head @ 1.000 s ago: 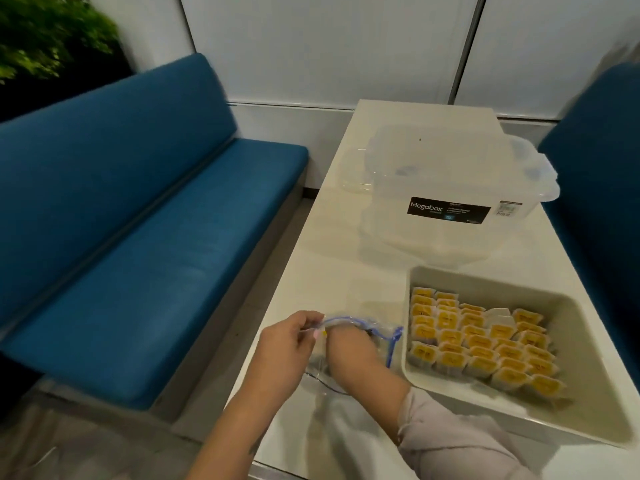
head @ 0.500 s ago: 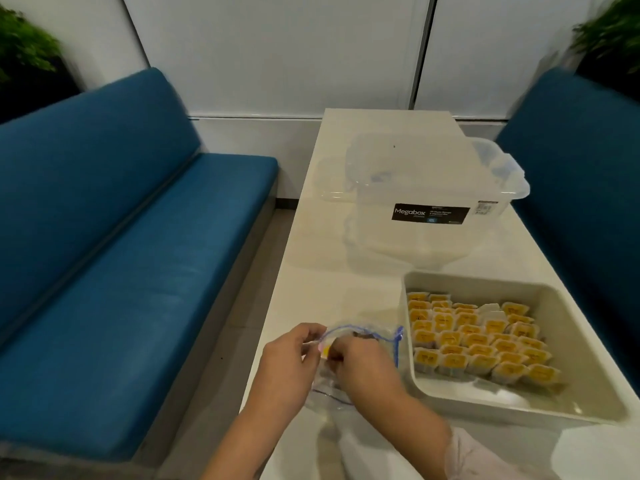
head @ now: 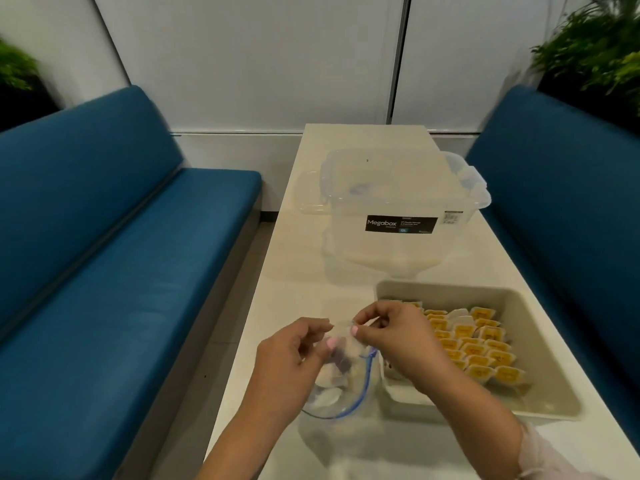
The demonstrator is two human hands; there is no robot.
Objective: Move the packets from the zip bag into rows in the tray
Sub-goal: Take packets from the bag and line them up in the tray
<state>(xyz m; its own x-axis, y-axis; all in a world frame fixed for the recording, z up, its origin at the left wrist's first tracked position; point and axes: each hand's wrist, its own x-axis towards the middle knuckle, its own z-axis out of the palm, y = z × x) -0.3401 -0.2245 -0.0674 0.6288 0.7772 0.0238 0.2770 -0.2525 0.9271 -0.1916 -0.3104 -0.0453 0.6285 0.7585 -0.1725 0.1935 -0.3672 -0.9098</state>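
A clear zip bag (head: 341, 386) with a blue seal hangs lifted off the white table, its mouth turned down towards me. My left hand (head: 294, 351) and my right hand (head: 394, 336) pinch its upper edge between thumbs and fingers. Pale shapes show through the plastic; I cannot tell what they are. To the right, the beige tray (head: 540, 344) holds several rows of yellow-topped packets (head: 479, 351). My right wrist crosses the tray's near left corner and hides some packets.
A clear lidded Megabox storage box (head: 401, 206) stands behind the tray in the middle of the white table (head: 294, 282). Blue benches (head: 121, 271) run along both sides, and plants stand in the back corners.
Both hands have raised the bag off the table and turned it over; the blue seal now hangs low towards me. My right hand has come out of the bag's mouth. The view has swung left.
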